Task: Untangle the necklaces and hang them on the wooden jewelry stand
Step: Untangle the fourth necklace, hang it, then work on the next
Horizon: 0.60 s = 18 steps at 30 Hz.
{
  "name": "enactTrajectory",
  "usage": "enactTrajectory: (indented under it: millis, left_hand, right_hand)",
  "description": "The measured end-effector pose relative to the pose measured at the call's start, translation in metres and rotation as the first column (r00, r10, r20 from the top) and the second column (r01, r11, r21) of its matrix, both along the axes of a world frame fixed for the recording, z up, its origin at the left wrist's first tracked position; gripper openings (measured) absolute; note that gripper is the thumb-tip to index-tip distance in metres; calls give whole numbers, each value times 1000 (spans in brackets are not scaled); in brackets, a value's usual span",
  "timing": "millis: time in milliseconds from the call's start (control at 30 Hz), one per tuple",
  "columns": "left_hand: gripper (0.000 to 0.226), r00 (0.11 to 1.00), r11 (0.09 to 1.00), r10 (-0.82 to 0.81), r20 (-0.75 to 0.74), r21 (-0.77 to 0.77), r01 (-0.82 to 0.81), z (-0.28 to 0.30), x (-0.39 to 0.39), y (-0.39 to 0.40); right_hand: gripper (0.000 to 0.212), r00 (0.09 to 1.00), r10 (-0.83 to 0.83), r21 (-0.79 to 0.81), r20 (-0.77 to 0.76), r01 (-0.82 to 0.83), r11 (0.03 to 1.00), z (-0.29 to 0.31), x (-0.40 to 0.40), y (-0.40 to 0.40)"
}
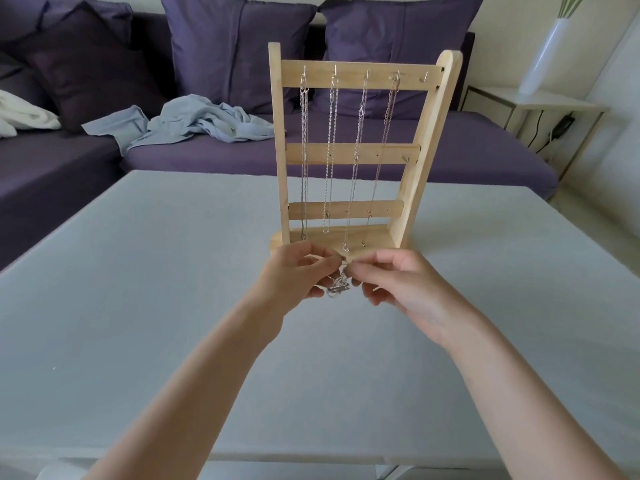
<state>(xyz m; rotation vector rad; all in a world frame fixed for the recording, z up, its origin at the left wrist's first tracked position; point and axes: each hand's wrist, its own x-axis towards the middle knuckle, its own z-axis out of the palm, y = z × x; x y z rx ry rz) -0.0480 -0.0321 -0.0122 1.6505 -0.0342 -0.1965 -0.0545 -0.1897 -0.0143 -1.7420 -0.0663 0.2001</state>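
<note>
Behind both hands' tangled chain point(337, 285), wooden stand point(349, 154) holds four necklaces point(358, 140).

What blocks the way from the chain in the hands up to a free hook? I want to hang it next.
Nothing visible. The tangled chain, pinched by left hand and right hand, sits before the stand; the top bar's rightmost hook is bare.

Wooden jewelry stand point(349, 154) upright on the table point(138, 271), toward its far middle, with four necklaces point(358, 161) hanging side by side from the top bar's hooks. Just before the stand's base, left hand point(294, 275) and right hand point(398, 282) side by side above the table, tangled chain point(337, 287) between them. Behind the table, sofa point(86, 161) with crumpled cloth point(194, 121) on its seat; side table point(540, 103) and vase point(547, 53) far right.
</note>
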Motion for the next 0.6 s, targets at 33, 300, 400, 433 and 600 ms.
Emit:
enactTrajectory:
  millis: [33,300,400,433,600]
  left_hand:
    - [7,1000,1000,-1,9,14,1,1,1,1]
    - [10,993,986,-85,87,150,71,-2,0,-1]
    - [11,992,985,-82,96,160,66,-2,-2,-1]
    - [12,992,984,-79,101,168,61,-3,-2,-1]
    - [9,992,988,-42,119,150,24,-2,-2,-2]
  right_hand:
    - [7,1000,-7,32,-16,7,999,1,1,-2]
    - [18,982,-63,297,-180,115,948,6,0,-3]
    - [18,984,-64,316,-167,115,942,7,-1,-3]
    - [18,985,-68,310,-156,114,944,7,-1,-3]
    - [7,995,-50,214,-81,67,975,7,-2,-6]
